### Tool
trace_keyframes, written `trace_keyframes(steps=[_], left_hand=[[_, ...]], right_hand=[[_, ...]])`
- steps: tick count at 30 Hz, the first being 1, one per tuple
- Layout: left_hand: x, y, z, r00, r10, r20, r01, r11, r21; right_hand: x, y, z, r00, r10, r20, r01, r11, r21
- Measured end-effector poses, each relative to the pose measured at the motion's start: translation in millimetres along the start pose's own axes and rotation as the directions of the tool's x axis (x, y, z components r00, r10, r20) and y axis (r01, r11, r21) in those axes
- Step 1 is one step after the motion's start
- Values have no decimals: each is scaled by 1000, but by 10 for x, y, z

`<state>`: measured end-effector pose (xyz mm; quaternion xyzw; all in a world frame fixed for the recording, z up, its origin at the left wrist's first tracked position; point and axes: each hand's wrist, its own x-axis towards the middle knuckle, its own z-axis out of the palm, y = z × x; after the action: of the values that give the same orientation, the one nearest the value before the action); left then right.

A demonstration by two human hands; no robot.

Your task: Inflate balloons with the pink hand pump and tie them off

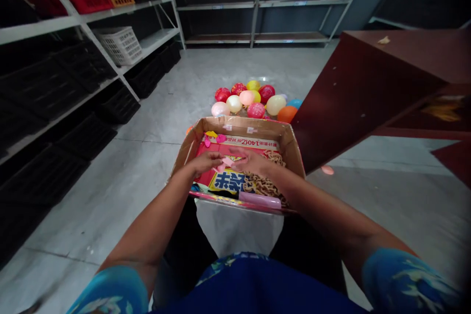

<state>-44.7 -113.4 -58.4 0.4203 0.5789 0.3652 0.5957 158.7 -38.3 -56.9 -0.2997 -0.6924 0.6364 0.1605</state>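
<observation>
An open cardboard box (290,144) rests on my lap. Inside it lie a red printed packet (228,181), a tangle of light brown chain (265,184), a pink pump-like tube (259,199) and a few loose uninflated balloons (211,134). Both hands meet over the box. My left hand (206,162) and my right hand (248,159) pinch a small pink uninflated balloon (227,162) between their fingertips, stretched between them.
Several inflated balloons (253,98), red, pink, yellow, orange and blue, lie on the grey floor beyond the box. A dark red wooden table (386,73) stands at the right. Metal shelving with black, red, orange and white crates (119,44) lines the left wall.
</observation>
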Motion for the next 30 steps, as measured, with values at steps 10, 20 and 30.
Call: trace_keyframes(steps=[10,20,30], left_hand=[[-315,-44,483,994,39,-104,-43,998,-37],[-394,37,1206,964,-249,-98,175,864,-472],[-259,111,1396,973,-186,-136,-55,386,-921]], right_hand=[[-509,49,211,970,1,-243,36,988,147],[-505,-7,71,880,-441,-177,232,724,-649],[-736,-68,183,827,-545,-138,402,744,-533]])
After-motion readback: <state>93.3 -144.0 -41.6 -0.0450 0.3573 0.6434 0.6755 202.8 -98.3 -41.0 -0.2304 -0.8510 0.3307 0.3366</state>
